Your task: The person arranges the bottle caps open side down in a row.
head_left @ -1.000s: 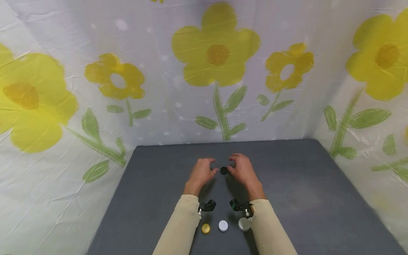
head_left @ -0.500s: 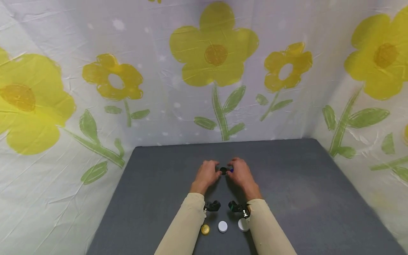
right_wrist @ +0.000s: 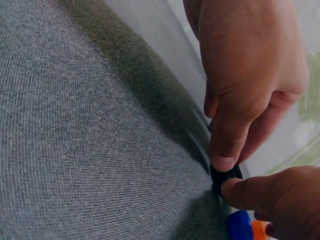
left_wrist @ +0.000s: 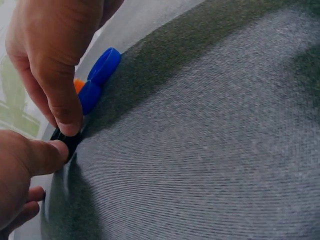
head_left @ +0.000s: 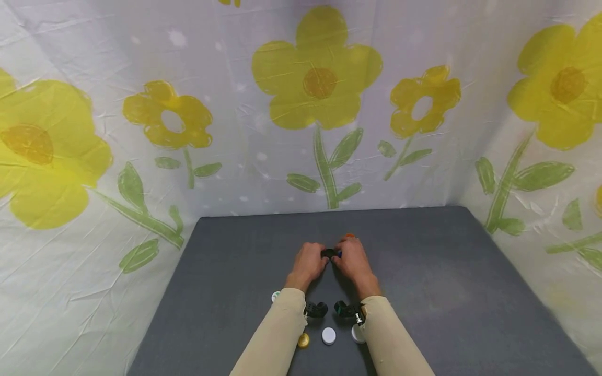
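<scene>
Between my two hands is a small black bottle cap [head_left: 331, 253]. My left hand [head_left: 309, 261] holds its left side, with the thumb on the near side. My right hand [head_left: 352, 260] holds its right side the same way, so both thumbs lie close together on the black cap [right_wrist: 227, 176]. The other fingertips are mostly hidden behind the cap. Close to my right hand, two blue caps [left_wrist: 104, 66] stand on the cloth, and an orange cap [head_left: 349, 235] shows just beyond its fingers.
Nearer to me lie a gold cap [head_left: 303, 340], a white cap [head_left: 328, 336] and a pale cap [head_left: 358, 334] partly under the right sleeve. A white cap with a green mark [head_left: 275, 296] peeks out by the left sleeve. Flowered fabric walls [head_left: 244, 172] surround the dark grey table [head_left: 447, 292].
My left hand has moved right to the black cap, and both hands now hold it. The orange cap and the green-marked cap have come into sight.
</scene>
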`<action>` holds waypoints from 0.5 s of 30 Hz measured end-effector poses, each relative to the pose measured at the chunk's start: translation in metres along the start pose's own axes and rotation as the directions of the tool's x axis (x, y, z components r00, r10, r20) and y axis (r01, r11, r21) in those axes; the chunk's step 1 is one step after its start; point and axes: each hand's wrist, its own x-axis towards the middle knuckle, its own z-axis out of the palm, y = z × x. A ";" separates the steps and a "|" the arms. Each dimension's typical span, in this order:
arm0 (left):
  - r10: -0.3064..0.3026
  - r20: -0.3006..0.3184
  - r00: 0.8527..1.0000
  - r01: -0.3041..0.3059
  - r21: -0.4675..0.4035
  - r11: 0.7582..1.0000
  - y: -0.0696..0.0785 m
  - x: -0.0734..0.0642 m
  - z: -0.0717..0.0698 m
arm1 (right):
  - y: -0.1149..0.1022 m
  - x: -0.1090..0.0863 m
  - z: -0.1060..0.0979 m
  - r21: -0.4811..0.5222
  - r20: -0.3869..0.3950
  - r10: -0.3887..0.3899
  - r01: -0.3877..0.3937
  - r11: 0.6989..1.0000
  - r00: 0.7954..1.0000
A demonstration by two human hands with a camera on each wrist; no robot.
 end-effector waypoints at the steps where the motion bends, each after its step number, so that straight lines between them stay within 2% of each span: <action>1: -0.005 -0.011 1.000 0.005 -0.008 1.000 0.000 -0.001 0.001 | 0.000 0.000 0.000 -0.005 -0.005 -0.005 0.005 1.000 1.000; 7: 0.000 -0.049 0.999 -0.002 -0.034 0.999 -0.003 -0.005 -0.001 | -0.002 -0.001 -0.001 -0.003 -0.026 -0.039 0.039 0.999 0.999; 15: 0.004 -0.063 0.998 -0.006 -0.041 0.999 -0.001 -0.008 -0.017 | -0.007 -0.004 -0.010 0.018 -0.072 -0.066 0.067 0.998 0.995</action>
